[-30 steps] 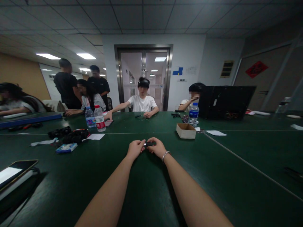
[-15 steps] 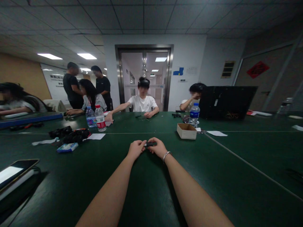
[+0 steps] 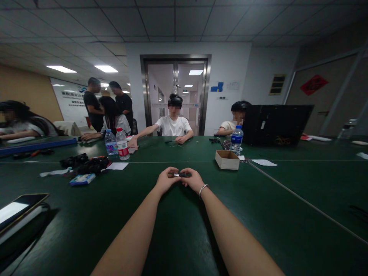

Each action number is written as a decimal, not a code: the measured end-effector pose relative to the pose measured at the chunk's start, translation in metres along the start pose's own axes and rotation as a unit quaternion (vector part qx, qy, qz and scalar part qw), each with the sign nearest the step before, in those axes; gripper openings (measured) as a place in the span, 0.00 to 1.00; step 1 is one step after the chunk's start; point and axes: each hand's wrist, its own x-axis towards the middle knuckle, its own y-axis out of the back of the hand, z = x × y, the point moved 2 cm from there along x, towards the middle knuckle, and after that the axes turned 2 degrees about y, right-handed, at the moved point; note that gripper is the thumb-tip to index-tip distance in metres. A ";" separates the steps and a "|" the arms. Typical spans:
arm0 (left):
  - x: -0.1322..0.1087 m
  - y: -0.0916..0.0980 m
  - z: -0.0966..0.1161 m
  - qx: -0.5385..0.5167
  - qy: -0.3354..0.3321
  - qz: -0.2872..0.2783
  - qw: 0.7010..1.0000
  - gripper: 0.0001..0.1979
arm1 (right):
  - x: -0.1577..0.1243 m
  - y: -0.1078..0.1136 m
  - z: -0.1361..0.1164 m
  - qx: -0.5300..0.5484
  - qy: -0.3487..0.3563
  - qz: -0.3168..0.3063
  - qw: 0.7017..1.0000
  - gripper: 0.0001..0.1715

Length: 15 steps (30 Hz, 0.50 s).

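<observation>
Both my arms reach out over the dark green table (image 3: 258, 214). My left hand (image 3: 165, 179) and my right hand (image 3: 193, 179) meet at the middle, fingers curled. Between them they pinch a small dark object with a pale metal end (image 3: 180, 175), held just above the tabletop. A thin bracelet (image 3: 202, 189) circles my right wrist. What the small object is cannot be made out.
A small open cardboard box (image 3: 227, 159) stands beyond my hands to the right, a water bottle (image 3: 236, 140) and a black laptop (image 3: 276, 124) behind it. Two bottles (image 3: 122, 144), black gear (image 3: 92, 165) and a phone (image 3: 20, 206) lie to the left. Several people sit or stand around the far side.
My left hand's fingers have closed further over the object's end. The two standing people at the back left have moved to the right. My arms have hardly moved.
</observation>
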 end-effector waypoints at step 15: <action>-0.002 -0.002 0.001 0.052 0.029 -0.007 0.998 0.14 | 0.003 0.000 0.007 0.002 -0.001 0.002 1.000 0.15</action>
